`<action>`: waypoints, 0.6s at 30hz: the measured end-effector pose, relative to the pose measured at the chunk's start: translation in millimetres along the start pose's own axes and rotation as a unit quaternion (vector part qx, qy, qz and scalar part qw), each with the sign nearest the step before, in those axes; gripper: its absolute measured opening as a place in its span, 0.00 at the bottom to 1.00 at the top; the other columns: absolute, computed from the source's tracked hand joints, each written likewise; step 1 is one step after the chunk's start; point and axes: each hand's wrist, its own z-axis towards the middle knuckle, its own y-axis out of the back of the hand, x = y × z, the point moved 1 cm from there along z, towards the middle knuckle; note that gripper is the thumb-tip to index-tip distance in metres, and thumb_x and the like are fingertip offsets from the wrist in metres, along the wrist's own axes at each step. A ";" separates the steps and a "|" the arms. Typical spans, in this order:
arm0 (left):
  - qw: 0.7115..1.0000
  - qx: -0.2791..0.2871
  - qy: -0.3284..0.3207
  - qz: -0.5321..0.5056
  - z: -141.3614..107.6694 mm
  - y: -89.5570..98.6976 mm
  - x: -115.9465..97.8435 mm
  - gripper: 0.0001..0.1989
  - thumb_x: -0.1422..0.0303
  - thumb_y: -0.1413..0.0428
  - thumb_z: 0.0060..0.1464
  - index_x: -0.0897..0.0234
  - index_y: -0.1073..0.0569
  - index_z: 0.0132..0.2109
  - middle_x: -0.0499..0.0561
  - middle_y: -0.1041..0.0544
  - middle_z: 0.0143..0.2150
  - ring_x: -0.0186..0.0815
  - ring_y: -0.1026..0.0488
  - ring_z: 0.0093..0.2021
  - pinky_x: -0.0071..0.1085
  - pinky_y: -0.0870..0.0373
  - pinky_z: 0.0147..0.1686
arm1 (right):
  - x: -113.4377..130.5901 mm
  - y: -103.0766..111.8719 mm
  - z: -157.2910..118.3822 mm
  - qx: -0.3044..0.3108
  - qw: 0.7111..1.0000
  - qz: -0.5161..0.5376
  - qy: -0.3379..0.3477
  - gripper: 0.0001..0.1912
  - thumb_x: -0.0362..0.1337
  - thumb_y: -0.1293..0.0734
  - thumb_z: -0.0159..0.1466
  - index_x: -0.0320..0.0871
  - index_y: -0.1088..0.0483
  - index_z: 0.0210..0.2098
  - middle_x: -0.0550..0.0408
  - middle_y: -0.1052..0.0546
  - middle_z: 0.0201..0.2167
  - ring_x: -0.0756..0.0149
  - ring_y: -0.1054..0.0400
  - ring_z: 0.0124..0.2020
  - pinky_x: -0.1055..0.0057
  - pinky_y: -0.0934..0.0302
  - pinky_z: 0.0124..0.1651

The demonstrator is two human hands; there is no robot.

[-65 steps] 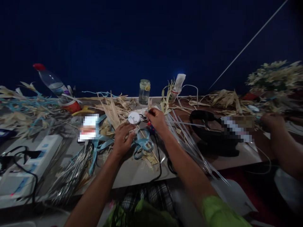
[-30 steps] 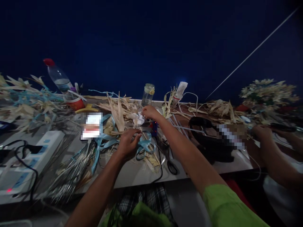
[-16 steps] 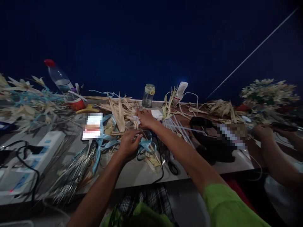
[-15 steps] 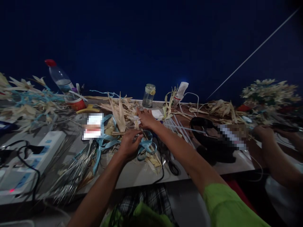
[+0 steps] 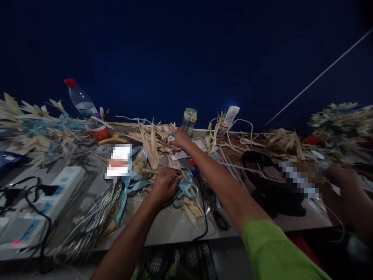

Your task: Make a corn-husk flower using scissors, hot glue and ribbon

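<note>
My left hand (image 5: 165, 186) is closed over the near part of the table, its fingers curled round something I cannot make out. Beside it lies a loop of light blue ribbon (image 5: 186, 189). Farther back, my right hand (image 5: 180, 139) is closed on a small whitish piece (image 5: 171, 138) at the edge of a heap of dried husks (image 5: 140, 137). Two pointed husk leaves (image 5: 151, 147) stand up between the hands and the lit phone (image 5: 119, 160). White paper (image 5: 179, 155) lies just below my right hand.
Thin wires (image 5: 97, 217) and a power strip (image 5: 58, 198) lie at left. A clear jar (image 5: 189, 119) and a red-capped bottle (image 5: 81, 102) stand behind. Scissors (image 5: 220, 219) and a black strap-like object (image 5: 271, 186) are at right, near another person's hand (image 5: 344, 179).
My right hand has lifted away from the husks' near side with the whitish piece, baring more of the paper. The view has shifted slightly; my left hand stays closed.
</note>
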 end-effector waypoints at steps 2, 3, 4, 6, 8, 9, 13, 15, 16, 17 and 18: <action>1.000 0.007 -0.002 0.006 -0.3 -0.9 0.8 0.11 0.67 0.52 0.55 0.66 0.27 0.39 0.55 0.24 0.36 0.37 0.30 0.39 0.35 0.35 0.42 | 4.3 -5.0 5.3 0.005 0.999 0.008 -0.030 0.47 0.51 0.33 0.50 0.29 0.52 0.59 0.32 0.33 0.50 0.48 0.37 0.51 0.60 0.41 0.47; 1.000 0.009 -0.001 0.009 -0.3 -1.4 1.3 0.11 0.68 0.52 0.55 0.65 0.27 0.39 0.55 0.24 0.36 0.37 0.29 0.39 0.35 0.35 0.41 | 5.5 -6.5 7.2 0.008 0.999 0.011 -0.034 0.45 0.51 0.33 0.50 0.30 0.50 0.58 0.32 0.32 0.49 0.48 0.36 0.50 0.60 0.41 0.46; 1.000 0.010 0.003 0.013 -0.4 -2.1 1.9 0.11 0.68 0.52 0.55 0.65 0.27 0.39 0.55 0.24 0.35 0.37 0.29 0.38 0.35 0.35 0.41 | 5.8 -7.0 8.6 0.013 0.999 0.014 -0.035 0.43 0.51 0.33 0.51 0.30 0.48 0.57 0.33 0.31 0.49 0.49 0.36 0.50 0.61 0.41 0.46; 1.000 0.014 0.013 0.018 -0.4 -3.4 3.0 0.11 0.68 0.53 0.56 0.65 0.27 0.39 0.55 0.24 0.35 0.37 0.29 0.38 0.34 0.35 0.41 | 3.3 -4.1 10.3 0.022 0.999 0.017 -0.030 0.39 0.52 0.34 0.51 0.32 0.42 0.54 0.34 0.30 0.48 0.50 0.35 0.48 0.62 0.41 0.45; 0.999 0.020 0.023 0.023 -0.4 -4.9 4.1 0.12 0.68 0.54 0.57 0.65 0.27 0.38 0.55 0.24 0.35 0.37 0.29 0.38 0.34 0.35 0.41 | -3.2 4.0 9.7 0.028 0.999 0.013 -0.014 0.35 0.54 0.35 0.51 0.33 0.37 0.49 0.35 0.29 0.46 0.51 0.34 0.46 0.63 0.41 0.43; 0.999 0.021 0.030 0.026 -0.4 -5.5 4.8 0.13 0.68 0.55 0.57 0.65 0.27 0.38 0.55 0.24 0.35 0.37 0.29 0.38 0.34 0.35 0.41 | -7.7 9.6 8.3 0.031 0.999 0.011 -0.001 0.33 0.55 0.36 0.51 0.34 0.34 0.46 0.36 0.29 0.45 0.52 0.33 0.44 0.64 0.41 0.41; 0.998 0.004 0.051 0.035 -0.1 -6.4 7.8 0.14 0.67 0.56 0.57 0.66 0.27 0.41 0.55 0.24 0.37 0.38 0.29 0.39 0.35 0.34 0.41 | -32.4 34.7 -7.6 0.039 0.998 0.011 0.039 0.22 0.51 0.39 0.55 0.37 0.29 0.31 0.47 0.27 0.30 0.63 0.35 0.31 0.71 0.45 0.33; 0.998 -0.004 0.048 0.037 0.5 -6.1 9.1 0.14 0.66 0.56 0.57 0.66 0.27 0.41 0.55 0.24 0.38 0.38 0.29 0.40 0.35 0.34 0.42 | -46.4 44.6 -21.6 0.016 0.998 0.032 0.044 0.19 0.48 0.40 0.56 0.37 0.29 0.26 0.53 0.29 0.24 0.68 0.38 0.27 0.73 0.48 0.30; 0.998 -0.006 0.047 0.039 0.9 -5.8 9.6 0.14 0.66 0.55 0.57 0.66 0.26 0.40 0.55 0.23 0.38 0.38 0.29 0.40 0.35 0.34 0.42 | -53.3 48.3 -29.7 -0.012 0.998 0.050 0.039 0.18 0.47 0.40 0.56 0.37 0.30 0.26 0.55 0.30 0.23 0.70 0.39 0.26 0.73 0.49 0.29; 0.998 -0.009 0.046 0.039 1.5 -5.3 9.9 0.14 0.66 0.55 0.57 0.65 0.26 0.39 0.55 0.23 0.38 0.38 0.28 0.39 0.35 0.34 0.42 | -59.7 50.8 -38.6 -0.037 0.996 0.070 0.036 0.17 0.46 0.40 0.56 0.37 0.29 0.26 0.56 0.31 0.22 0.70 0.40 0.25 0.74 0.49 0.29; 0.998 -0.014 0.047 0.038 2.1 -4.8 10.1 0.13 0.67 0.54 0.56 0.65 0.26 0.38 0.55 0.23 0.38 0.38 0.28 0.39 0.35 0.34 0.42 | -65.5 52.4 -48.1 -0.064 0.993 0.091 0.034 0.16 0.45 0.40 0.55 0.37 0.29 0.27 0.56 0.31 0.22 0.71 0.40 0.25 0.74 0.49 0.30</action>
